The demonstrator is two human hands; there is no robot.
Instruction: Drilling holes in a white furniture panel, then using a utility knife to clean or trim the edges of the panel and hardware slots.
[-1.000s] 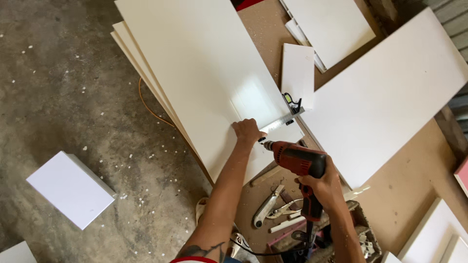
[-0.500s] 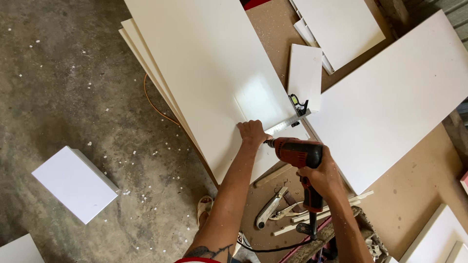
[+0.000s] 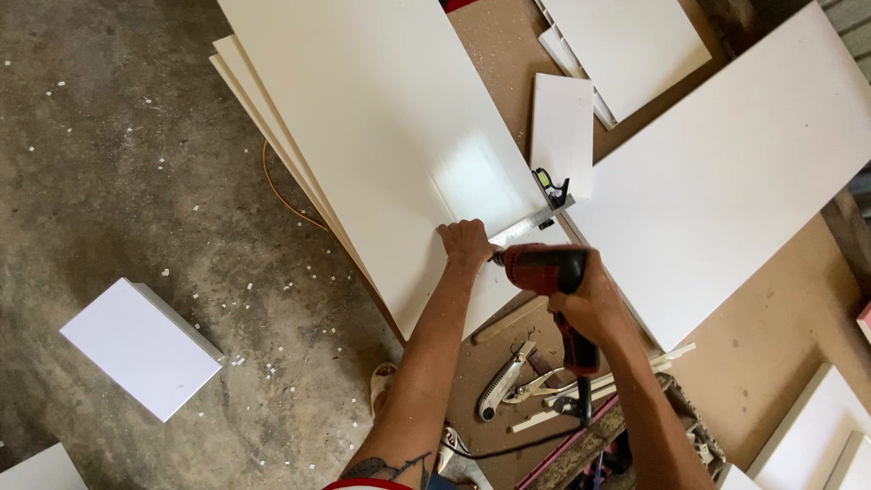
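**Drill set to the edge of a white panel**

The right hand [image 3: 594, 304] has its grip wrapped tight around the handle of a red power drill [image 3: 544, 269], whose nose points left at the near edge of the top white panel [image 3: 390, 136]. That panel lies on a stack of like panels overhanging the left edge of the brown desk [image 3: 780, 363]. The left hand [image 3: 467, 243] rests flat on the panel's near corner, fingers curled over the edge just beside the drill's tip, its grip closed on nothing but pressing down. A metal square [image 3: 535, 213] lies along the panel just past both hands.

On the desk near the right forearm lie a utility knife [image 3: 502, 381] and pliers [image 3: 540, 381], with thin wooden strips beside them. A larger white board [image 3: 726, 181] lies on the right part of the desk. On the concrete floor [image 3: 118, 136], a small white box [image 3: 141, 347] sits well apart to the left.
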